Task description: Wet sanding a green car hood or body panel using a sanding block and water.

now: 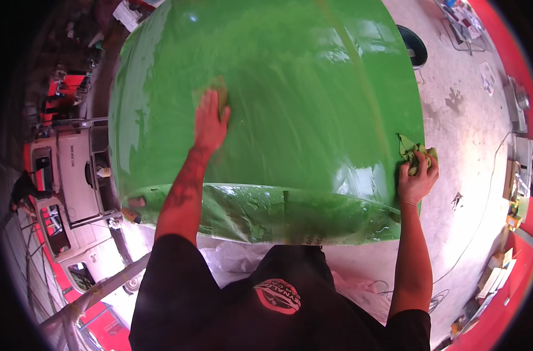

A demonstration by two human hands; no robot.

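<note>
A large, glossy green vehicle panel (301, 117) spreads out in front of me, its surface wet and streaked. My left hand (209, 120) lies on its left middle part, pressing a tan pad (222, 96) against it. The pad is blurred, and the palm and fingers cover most of it; it could be sandpaper, but I cannot tell. At the panel's right edge, my right hand (417, 178) is closed around a crumpled green cloth (411, 150). Below a ridge, the panel's near part (243, 207) bends downward, with water drops and runs on it.
Clear plastic sheeting (237, 257) lies below the panel's near edge. A black tub (411, 47) stands on the concrete floor (465, 128) at the far right, and a cable (489, 193) crosses that floor. A pale vehicle body (73, 181) and another person (27, 190) are at left.
</note>
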